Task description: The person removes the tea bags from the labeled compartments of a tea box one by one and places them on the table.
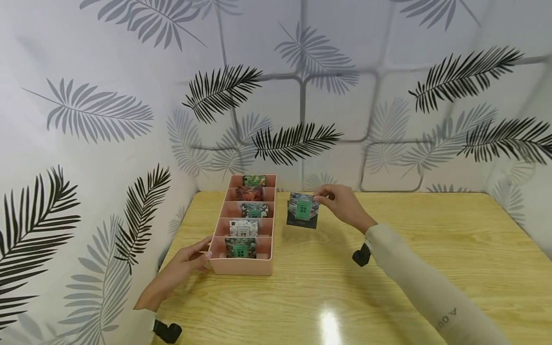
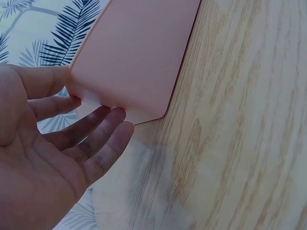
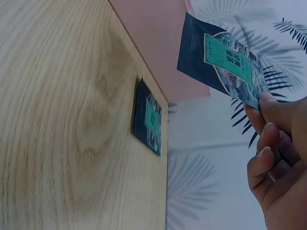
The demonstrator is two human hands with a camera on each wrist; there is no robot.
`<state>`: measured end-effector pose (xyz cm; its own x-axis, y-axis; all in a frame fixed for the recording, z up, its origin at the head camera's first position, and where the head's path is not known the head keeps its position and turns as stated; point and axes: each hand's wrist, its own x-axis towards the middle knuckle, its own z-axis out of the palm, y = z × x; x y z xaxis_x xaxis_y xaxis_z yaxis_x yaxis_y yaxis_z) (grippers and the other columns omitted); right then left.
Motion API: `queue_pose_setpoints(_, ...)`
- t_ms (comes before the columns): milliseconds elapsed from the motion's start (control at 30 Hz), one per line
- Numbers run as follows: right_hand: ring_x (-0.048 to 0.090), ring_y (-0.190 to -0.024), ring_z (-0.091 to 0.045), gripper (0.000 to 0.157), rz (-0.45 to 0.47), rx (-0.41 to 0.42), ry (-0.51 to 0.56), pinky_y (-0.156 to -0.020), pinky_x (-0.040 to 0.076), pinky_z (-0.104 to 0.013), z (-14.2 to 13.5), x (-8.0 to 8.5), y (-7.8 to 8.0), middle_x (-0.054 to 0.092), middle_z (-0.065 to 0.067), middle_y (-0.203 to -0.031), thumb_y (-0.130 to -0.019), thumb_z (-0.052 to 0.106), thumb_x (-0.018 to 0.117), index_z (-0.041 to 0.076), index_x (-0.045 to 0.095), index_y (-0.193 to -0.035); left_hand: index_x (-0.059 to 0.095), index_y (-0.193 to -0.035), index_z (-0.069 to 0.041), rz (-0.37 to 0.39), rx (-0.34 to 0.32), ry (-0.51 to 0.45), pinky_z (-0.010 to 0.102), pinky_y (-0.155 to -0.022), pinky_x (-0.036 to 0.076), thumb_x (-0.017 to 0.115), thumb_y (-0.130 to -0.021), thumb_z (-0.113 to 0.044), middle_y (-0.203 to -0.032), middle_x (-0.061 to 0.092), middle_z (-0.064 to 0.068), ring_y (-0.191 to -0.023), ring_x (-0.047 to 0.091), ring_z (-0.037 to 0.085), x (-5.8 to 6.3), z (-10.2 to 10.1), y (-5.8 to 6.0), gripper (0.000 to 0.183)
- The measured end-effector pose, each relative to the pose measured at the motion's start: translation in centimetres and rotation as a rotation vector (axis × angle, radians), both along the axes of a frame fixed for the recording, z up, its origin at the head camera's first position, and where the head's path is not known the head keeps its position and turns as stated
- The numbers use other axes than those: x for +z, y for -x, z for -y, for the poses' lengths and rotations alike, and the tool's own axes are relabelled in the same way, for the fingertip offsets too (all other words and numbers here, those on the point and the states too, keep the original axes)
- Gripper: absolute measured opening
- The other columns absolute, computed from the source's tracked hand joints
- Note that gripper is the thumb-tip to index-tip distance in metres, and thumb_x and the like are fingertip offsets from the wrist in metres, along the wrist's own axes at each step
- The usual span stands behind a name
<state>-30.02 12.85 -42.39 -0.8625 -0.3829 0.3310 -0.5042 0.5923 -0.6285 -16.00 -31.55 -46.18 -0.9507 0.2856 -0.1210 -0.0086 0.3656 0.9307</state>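
A pink divided box (image 1: 243, 266) stands on the wooden table, one row of compartments running away from me. Small printed packets stand in its compartments, such as one with a green label (image 1: 240, 250) at the near end. My left hand (image 1: 183, 266) holds the box's near left corner, thumb on one side and fingers on the other. My right hand (image 1: 342, 203) pinches a dark tea-bag-like packet (image 3: 218, 60) with a green label by its edge, raised right of the box. Below it, a similar packet (image 3: 149, 117) lies on the table, mostly overlapped in the head view.
The wooden table (image 1: 388, 278) reaches out to the right of the box. White cloth with leaf prints (image 1: 327, 105) hangs behind the table and along the left. A dark device (image 1: 361, 255) sits at my right wrist.
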Motion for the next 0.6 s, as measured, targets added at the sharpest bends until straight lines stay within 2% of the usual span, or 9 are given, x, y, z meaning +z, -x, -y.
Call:
queue_pose_setpoints(133,0.062,-0.073,-0.020,0.016,0.007,-0.024,-0.012,-0.064,0.049,-0.037,-0.9,-0.5,0.6,0.074,-0.003,-0.098,-0.103,0.020,0.066,0.011,0.077,-0.111,0.029,-0.163,-0.006,-0.001,0.009,-0.005,0.048,-0.096,0.054,0.056,-0.108,-0.029,-0.164,0.029,0.024,-0.121,0.059,0.027,-0.1,0.0,0.0,0.065)
queue_pose_setpoints(333,0.065,-0.078,-0.016,0.014,-0.004,-0.046,-0.023,-0.066,0.051,-0.037,-2.3,-1.5,1.6,0.074,-0.006,-0.100,-0.102,0.016,0.067,0.008,0.076,-0.109,0.030,-0.162,-0.004,-0.018,0.007,-0.019,0.048,-0.096,0.055,0.056,-0.108,-0.027,-0.163,0.029,0.026,-0.121,0.059,0.032,-0.1,0.0,0.1,0.064)
queue_pose_setpoints(600,0.068,-0.083,-0.026,0.013,0.002,-0.087,-0.035,-0.070,0.052,-0.040,-4.2,-2.7,2.6,0.074,-0.008,-0.097,-0.102,0.014,0.067,0.006,0.076,-0.107,0.032,-0.162,-0.005,-0.026,0.019,-0.035,0.049,-0.097,0.054,0.058,-0.108,-0.027,-0.160,0.034,0.026,-0.122,0.059,0.033,-0.3,0.0,0.0,0.064)
